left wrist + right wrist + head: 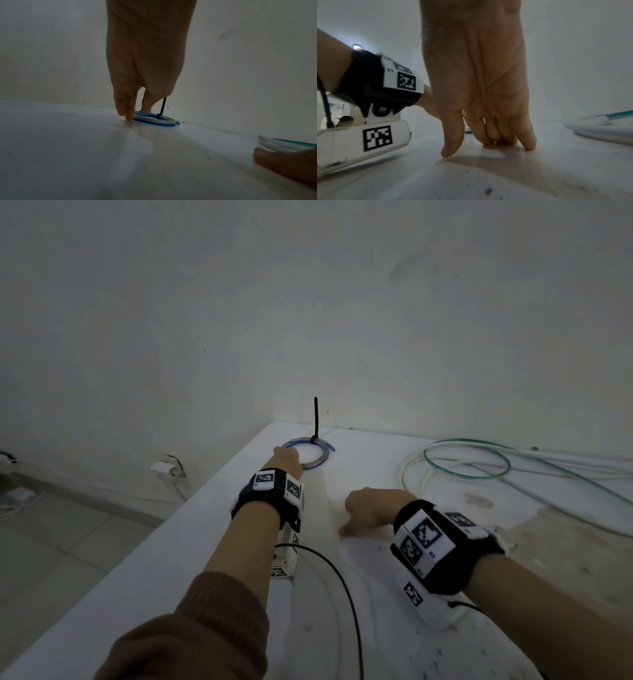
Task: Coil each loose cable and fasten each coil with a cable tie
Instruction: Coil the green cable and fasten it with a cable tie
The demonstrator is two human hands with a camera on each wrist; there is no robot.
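Note:
A small blue and clear cable coil (pixel 317 457) lies flat at the table's far corner, bound by a black cable tie (pixel 315 419) whose tail stands upright. My left hand (pixel 289 457) is at the coil's near-left rim. In the left wrist view its straight fingers (pixel 126 108) touch the table outside the coil (pixel 154 120) and the thumb comes down inside the ring, pinching the rim. My right hand (pixel 363 508) rests fingertips-down on the bare table and holds nothing; the right wrist view shows its fingers (pixel 508 135) relaxed.
Loose white cables (pixel 414 470) and a green cable (pixel 466 463) sprawl over the table's right side, close to my right hand. The table's left edge (pixel 171 529) drops to the floor. A wall stands right behind the coil. A thin black wire (pixel 342 580) crosses the near table.

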